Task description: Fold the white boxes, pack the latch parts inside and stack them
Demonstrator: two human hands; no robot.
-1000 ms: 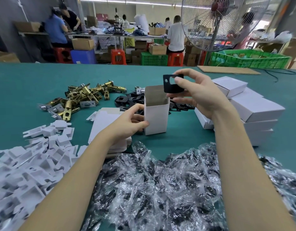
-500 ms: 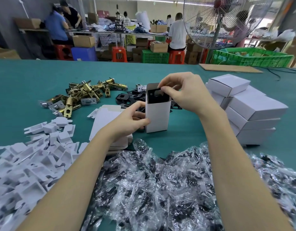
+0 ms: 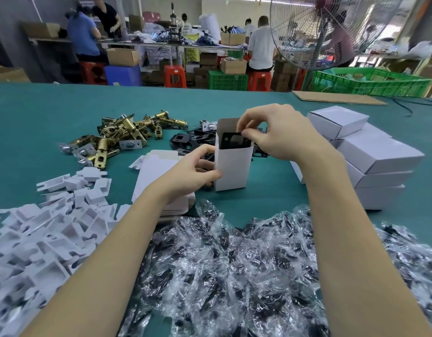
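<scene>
Over the middle of the green tabletop (image 3: 40, 113), seen from my head camera, my left hand (image 3: 193, 171) grips the upright white box (image 3: 233, 170) low on its left side, thumb on the front face, fingers behind. My right hand (image 3: 280, 135) pinches a black strike plate (image 3: 234, 140) by its top edge, and the plate is half inside the open mouth. To do this well, I judge I should keep the box square and steady, slide the plate flat against the back wall, and release only once it has dropped clear of the rim, so the flaps can close.

Counting: one box being filled; about six closed white boxes (image 3: 377, 152) stacked at right, some hidden. One stack of flat box blanks (image 3: 159, 171) lies under my left wrist. Brass latch bolts (image 3: 127, 132) lie in a pile of perhaps a dozen. Loose black plates (image 3: 185, 139), white card inserts (image 3: 40, 227) and bagged parts (image 3: 234, 263) are too many and too tangled to count.
</scene>
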